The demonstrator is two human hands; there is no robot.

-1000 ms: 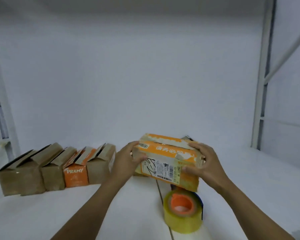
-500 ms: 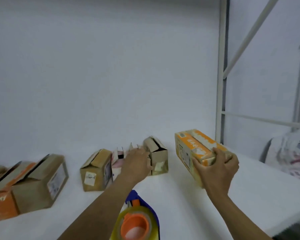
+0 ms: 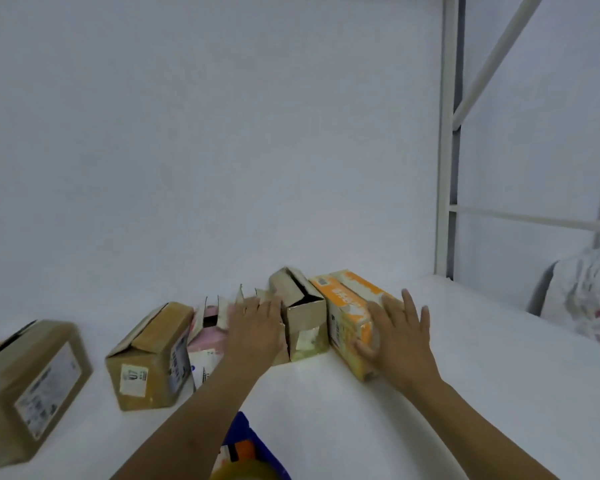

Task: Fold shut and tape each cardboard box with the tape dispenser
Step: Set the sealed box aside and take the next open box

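Head view: the orange box (image 3: 352,317) lies on its side at the right end of the row on the white table (image 3: 465,393), pressed up against a small brown box (image 3: 305,327). Its top looks folded shut, and I judge it done, though any tape on it is too blurred to confirm. The right hand (image 3: 400,336) lies flat against its near end with fingers spread and straight, gripping nothing. The left hand (image 3: 257,327) rests on the pink box (image 3: 205,341) just left of the small brown one, fingers stretched forward over its flaps rather than curled round them.

The rest appears unfinished. The small brown box shows a dark gap between its top flaps, the pink box has flaps standing up, and the brown box (image 3: 149,362) beside it has its flaps lifted. A larger brown box (image 3: 32,386) sits well apart at the far left (a slit shows along its top too). So, by my reading, one box is closed and at least four are left.

The tape dispenser (image 3: 243,448), blue with an orange core, sits at the bottom edge between the forearms, untouched and partly cut off.
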